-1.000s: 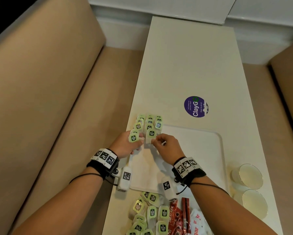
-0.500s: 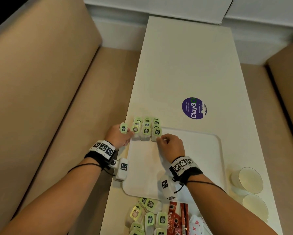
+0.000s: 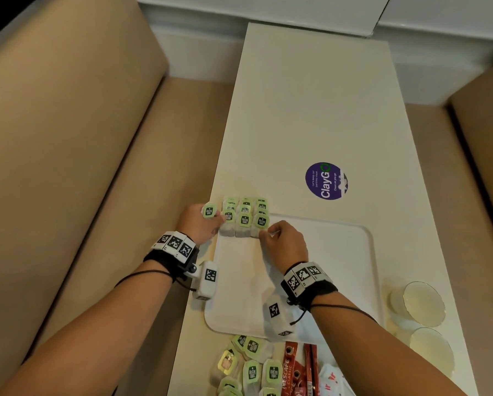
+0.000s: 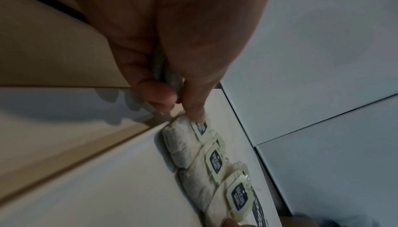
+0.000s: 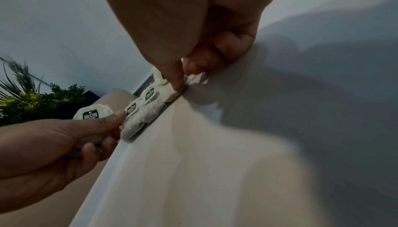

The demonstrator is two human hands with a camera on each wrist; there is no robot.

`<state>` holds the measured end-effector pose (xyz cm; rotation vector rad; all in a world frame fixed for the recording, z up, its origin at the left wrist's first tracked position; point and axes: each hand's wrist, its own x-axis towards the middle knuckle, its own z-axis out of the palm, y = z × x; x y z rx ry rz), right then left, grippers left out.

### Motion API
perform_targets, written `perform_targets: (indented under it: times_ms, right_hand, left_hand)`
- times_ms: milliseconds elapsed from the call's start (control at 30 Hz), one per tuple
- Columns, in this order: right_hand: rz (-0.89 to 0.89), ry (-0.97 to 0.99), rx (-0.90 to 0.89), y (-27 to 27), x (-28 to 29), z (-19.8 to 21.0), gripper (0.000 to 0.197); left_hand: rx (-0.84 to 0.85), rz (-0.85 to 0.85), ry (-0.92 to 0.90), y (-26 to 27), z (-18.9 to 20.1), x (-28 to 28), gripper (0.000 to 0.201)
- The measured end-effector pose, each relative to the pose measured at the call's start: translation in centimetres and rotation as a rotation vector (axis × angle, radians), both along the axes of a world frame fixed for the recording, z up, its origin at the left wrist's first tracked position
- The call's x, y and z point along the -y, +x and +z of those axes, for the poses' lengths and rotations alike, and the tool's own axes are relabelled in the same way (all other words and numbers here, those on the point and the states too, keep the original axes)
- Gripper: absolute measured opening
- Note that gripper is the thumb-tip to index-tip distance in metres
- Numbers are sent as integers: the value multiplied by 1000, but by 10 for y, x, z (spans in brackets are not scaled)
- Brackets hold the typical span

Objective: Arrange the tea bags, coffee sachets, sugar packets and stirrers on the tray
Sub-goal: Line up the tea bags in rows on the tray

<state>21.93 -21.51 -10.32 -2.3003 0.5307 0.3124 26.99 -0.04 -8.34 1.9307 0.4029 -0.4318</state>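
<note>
Paper tea bags [image 3: 244,221] crowd tray [image 3: 353,252] far-left corner. Left fingers [image 5: 112,120] hold spare bag [image 3: 209,210]; right fingers [image 5: 176,80] pinch end bag. Nudge could topple row.

- tea bags [image 3: 244,220]: whitish pouches, pale green tags with a dark emblem and white lettering
- tray [image 3: 339,252]: plain white
- tabletop [image 3: 311,110]: cream
- sticker [image 3: 326,180]: round, purple, white lettering, a green ring
- coffee sachets [image 3: 289,370]: red, white lettering
- wristbands [image 3: 308,277]: black, with black-and-white square markers
- bench [image 3: 68,138]: tan
</note>
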Motion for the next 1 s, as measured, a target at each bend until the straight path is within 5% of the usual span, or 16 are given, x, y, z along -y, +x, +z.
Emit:
perform_targets:
  times_ms: [133,400,500,667,1000]
  right_hand:
    - [-80,67,2,-4,2,3,34]
    - [32,239,170,-18,-9,32,18]
    - [108,271,202,-18,-20,51,19]
    - [203,286,157,-23,-35,65,29]
    - [254,315,178,-37,-46,54,22]
  left_hand:
    - [41,5,-63,-6,15,1,26]
    - [-178,-21,-350,-25,46,8,81]
    - [-211,-53,-476,-34,55,12,72]
    - [-186,-163,-519,-46,57,13,28]
    - [-55,-91,-480,-61,54,-4,24]
